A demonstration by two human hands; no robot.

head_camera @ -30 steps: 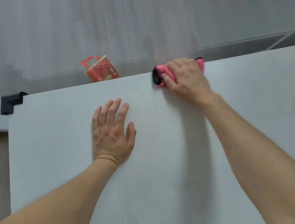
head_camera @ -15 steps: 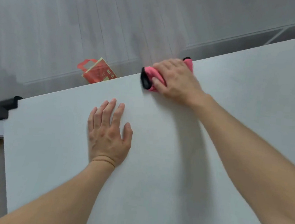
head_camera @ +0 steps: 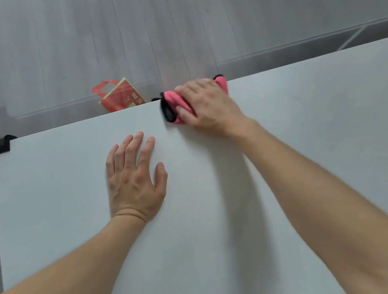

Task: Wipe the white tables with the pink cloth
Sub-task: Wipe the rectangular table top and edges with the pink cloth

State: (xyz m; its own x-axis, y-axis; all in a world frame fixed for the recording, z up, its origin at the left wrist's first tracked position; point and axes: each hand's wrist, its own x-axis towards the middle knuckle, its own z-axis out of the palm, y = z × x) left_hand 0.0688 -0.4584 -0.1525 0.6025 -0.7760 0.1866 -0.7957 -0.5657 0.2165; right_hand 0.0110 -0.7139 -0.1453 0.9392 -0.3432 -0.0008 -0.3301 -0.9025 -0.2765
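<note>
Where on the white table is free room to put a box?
On the white table: free left of the left hand to its edge, and right of the right arm. Crowded at the far edge, where the right hand holds the pink cloth.

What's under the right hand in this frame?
A bunched pink cloth with black trim, pressed on the white table at its far edge. The right hand covers its middle, so the folds and table beneath are hidden.

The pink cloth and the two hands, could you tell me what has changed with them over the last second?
The right hand slid the pink cloth leftward along the far edge of the white table, still gripping it. The left hand stayed pressed flat on the table.
</note>
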